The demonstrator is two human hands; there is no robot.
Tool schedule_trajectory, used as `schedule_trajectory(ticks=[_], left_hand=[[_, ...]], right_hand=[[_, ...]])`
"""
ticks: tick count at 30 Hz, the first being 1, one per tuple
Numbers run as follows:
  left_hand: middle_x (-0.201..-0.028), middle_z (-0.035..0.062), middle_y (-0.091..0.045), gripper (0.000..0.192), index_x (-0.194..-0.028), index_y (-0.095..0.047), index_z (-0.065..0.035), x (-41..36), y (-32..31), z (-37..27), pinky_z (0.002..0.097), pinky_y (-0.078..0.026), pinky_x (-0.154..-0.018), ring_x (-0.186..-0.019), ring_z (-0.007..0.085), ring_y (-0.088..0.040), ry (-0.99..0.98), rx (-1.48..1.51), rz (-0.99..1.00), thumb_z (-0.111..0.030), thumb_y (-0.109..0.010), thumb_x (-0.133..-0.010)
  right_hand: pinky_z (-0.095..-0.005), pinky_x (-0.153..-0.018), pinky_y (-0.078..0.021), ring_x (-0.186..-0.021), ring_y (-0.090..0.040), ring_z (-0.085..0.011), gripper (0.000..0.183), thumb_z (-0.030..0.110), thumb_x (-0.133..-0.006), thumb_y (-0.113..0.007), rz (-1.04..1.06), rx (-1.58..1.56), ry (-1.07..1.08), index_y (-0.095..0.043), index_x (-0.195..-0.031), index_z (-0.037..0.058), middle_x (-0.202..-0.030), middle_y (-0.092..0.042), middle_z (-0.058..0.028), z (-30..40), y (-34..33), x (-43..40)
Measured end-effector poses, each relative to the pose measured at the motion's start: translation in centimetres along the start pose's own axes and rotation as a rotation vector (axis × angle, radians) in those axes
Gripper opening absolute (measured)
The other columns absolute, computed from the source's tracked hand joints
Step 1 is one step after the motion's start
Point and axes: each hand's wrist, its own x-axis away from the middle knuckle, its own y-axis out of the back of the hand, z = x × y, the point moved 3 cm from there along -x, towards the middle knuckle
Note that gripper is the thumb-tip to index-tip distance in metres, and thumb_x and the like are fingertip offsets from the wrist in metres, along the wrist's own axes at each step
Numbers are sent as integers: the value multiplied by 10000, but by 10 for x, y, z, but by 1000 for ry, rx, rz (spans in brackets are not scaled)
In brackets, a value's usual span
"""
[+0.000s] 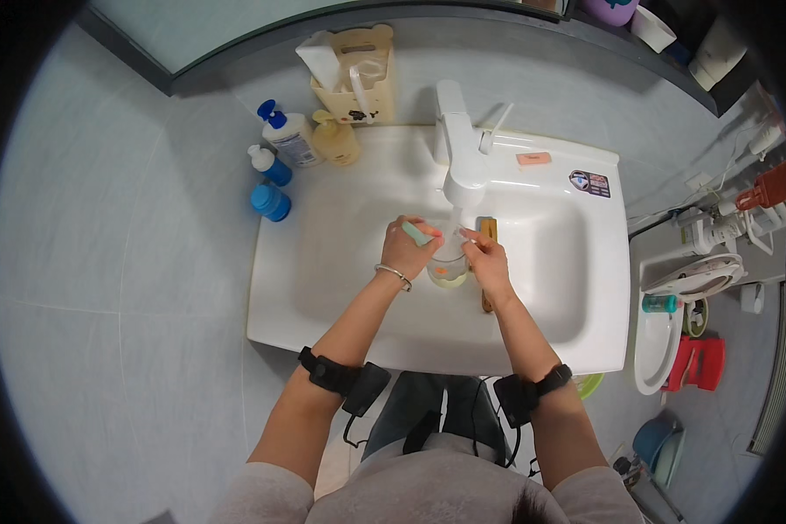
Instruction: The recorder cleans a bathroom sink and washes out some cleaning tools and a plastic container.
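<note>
Under the spout of the white faucet (466,154), my left hand (409,247) grips a pale green handle (417,233); its working end is hard to make out. My right hand (486,259) pinches the rim of a clear container (448,267) marked with a small orange print. What looks like water falls from the spout between my hands. Partly behind my right hand, a brown wooden brush or handle (488,228) lies in the white sink basin (557,275). A bracelet circles my left wrist.
Pump bottles (293,141) and a blue-capped jar (270,202) stand on the sink's left rim, near a cream tissue holder (360,78). An orange-pink bar (533,158) lies right of the faucet. A dark-edged shelf (648,56) overhangs the upper right.
</note>
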Motion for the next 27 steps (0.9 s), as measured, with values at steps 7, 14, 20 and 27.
schedule_trajectory(ticks=[7,14,20,27], left_hand=[[-950,88,-629,292,-1009,-626,-64,-10,-9,-3,284,-453,-755,-843,171,-588,292,537,128,-256,-612,-789],[-870,60,-626,295,-1054,-588,-62,-7,-39,22,256,-449,-705,-770,142,-571,273,675,-124,-251,-572,-828],[-937,41,-604,287,-1026,-611,-56,-4,-26,0,257,-431,-740,-833,128,-544,440,954,-159,-261,-576,-829],[-938,39,-609,303,-1022,-614,-46,-8,-33,22,258,-422,-750,-850,132,-537,570,844,-102,-248,-595,-797]], right_hand=[[-228,-591,-393,-629,-476,-81,370,171,-738,-593,-48,-89,3,-596,-1080,32,-690,-528,3,17,0,-6],[-216,-562,-374,-615,-468,-68,338,168,-734,-602,16,22,36,-608,-1042,28,-679,-534,-2,22,-12,-3],[-204,-551,-350,-617,-454,-58,302,129,-767,-584,-43,26,36,-588,-1039,-2,-702,-534,19,24,-9,-6],[-210,-531,-377,-598,-485,-68,286,129,-752,-579,-29,1,61,-587,-1011,8,-725,-565,-8,-2,-2,-26]])
